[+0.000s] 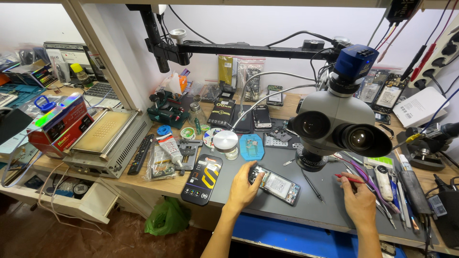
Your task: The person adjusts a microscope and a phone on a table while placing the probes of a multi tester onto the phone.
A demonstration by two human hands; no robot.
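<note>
An opened smartphone (277,186) with its back cover off lies on the dark grey work mat (315,210) below the microscope (334,124). My left hand (243,188) rests on the phone's left end, fingers pressing on its corner. My right hand (357,198) is at the right of the mat, its fingers closed on a thin red-handled tool (346,178) among a row of tweezers and drivers. A black stylus-like tool (313,186) lies on the mat between my two hands.
A black phone-case box (203,179) lies left of my left hand. A silver heating plate machine (107,138) stands at the left. Hand tools (397,191) crowd the right edge. A green bag (167,217) hangs below the bench by an open drawer (76,200).
</note>
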